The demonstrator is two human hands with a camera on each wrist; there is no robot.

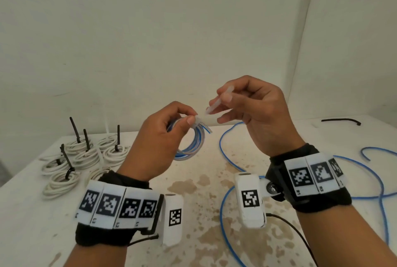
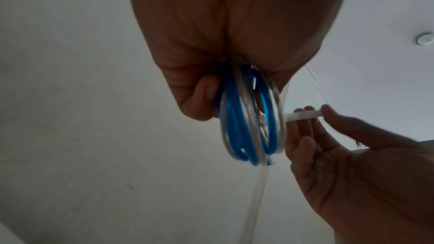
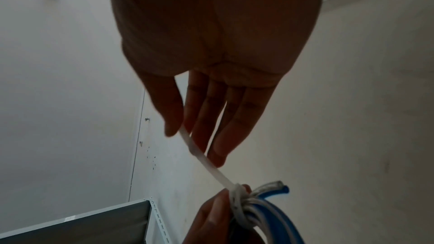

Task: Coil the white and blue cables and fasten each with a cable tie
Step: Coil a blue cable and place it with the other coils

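A small coil of blue and white cable (image 1: pixel 191 144) hangs in the air above the table, and my left hand (image 1: pixel 190 117) grips it at its top between thumb and fingers. A white cable tie (image 1: pixel 217 103) is looped round the coil's strands where the cut ends stick out. My right hand (image 1: pixel 223 99), up and to the right of the coil, pinches the tie's tail between thumb and forefinger. In the right wrist view the tie (image 3: pixel 206 162) runs taut from those fingers down to the coil (image 3: pixel 270 209). The left wrist view shows the coil (image 2: pixel 234 118) edge-on below the palm.
Several white coils (image 1: pixel 86 156) fastened with black ties lie at the table's left. Loose blue cable (image 1: pixel 227 155) winds over the stained tabletop (image 1: pixel 193 226) in the middle and to the right (image 1: pixel 382 180). A black tie (image 1: pixel 341 120) lies at the back right by the wall.
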